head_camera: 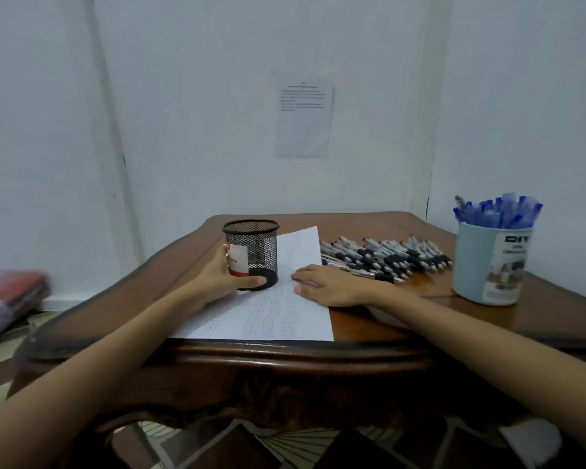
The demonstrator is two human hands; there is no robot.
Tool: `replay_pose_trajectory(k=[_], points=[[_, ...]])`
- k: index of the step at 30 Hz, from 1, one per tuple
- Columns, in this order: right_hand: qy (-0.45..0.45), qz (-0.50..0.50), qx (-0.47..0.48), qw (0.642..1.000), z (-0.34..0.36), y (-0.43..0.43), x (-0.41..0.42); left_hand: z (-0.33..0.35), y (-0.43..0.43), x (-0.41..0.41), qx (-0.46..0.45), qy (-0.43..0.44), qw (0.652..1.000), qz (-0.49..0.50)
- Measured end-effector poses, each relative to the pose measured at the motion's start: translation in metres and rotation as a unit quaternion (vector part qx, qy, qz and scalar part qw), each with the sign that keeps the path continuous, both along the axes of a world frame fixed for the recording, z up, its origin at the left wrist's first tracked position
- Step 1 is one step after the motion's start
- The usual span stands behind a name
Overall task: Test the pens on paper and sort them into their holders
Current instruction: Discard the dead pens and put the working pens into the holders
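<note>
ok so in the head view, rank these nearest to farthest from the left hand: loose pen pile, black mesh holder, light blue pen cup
1. black mesh holder: on the left, gripped by the left hand.
2. loose pen pile: centre-right, just past the right hand.
3. light blue pen cup: far right.

Mesh holder (257, 252): black wire mesh, white-and-red label.
Paper (278, 309): white, faint grey scribble rows.
Loose pens (386, 255): right of Paper, grey barrels, black grips.
Cup (477, 265): right of Paper, pale blue.
Cup pens (501, 211): blue.
Table (369, 221): dark brown.
</note>
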State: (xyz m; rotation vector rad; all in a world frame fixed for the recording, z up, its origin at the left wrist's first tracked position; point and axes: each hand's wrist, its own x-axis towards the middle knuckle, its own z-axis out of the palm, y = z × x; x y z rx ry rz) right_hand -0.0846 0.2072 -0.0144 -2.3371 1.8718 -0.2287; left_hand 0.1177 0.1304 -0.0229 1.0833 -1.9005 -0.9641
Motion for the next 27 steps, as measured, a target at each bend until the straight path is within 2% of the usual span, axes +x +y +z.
replay_pose_trajectory(k=[4,7,10,13,15,17,19,22,25,27], points=[[-0.024,0.007,-0.015,1.0,-0.003,-0.006,0.0,0.0,0.005,0.001,-0.02,0.006,1.0,0.005],[-0.045,0.001,-0.064,0.997,-0.001,-0.007,-0.008,0.003,0.008,0.002,-0.077,0.088,0.993,0.028],[-0.048,-0.027,-0.114,0.992,0.006,-0.005,-0.023,0.018,0.018,0.001,-0.164,0.115,0.976,0.081],[-0.054,-0.076,-0.147,0.985,0.019,0.001,-0.042,0.041,0.031,-0.009,-0.326,0.149,0.929,0.097],[-0.056,-0.127,-0.147,0.979,0.031,0.005,-0.055,0.058,0.04,-0.023,-0.452,0.113,0.882,0.076],[-0.061,-0.191,-0.129,0.971,0.04,0.003,-0.074,0.071,0.047,-0.045,-0.525,0.081,0.847,0.015],[-0.044,-0.268,-0.109,0.956,0.044,-0.004,-0.096,0.076,0.057,-0.072,-0.502,0.044,0.862,-0.059],[-0.039,-0.386,-0.09,0.917,0.042,-0.012,-0.122,0.065,0.056,-0.118,-0.326,-0.118,0.934,-0.092],[-0.061,-0.453,-0.066,0.887,0.036,-0.02,-0.136,0.054,0.05,-0.153,-0.235,-0.285,0.928,-0.053],[-0.083,-0.479,-0.045,0.873,0.034,-0.022,-0.139,0.049,0.048,-0.17,-0.157,-0.342,0.925,-0.055]])
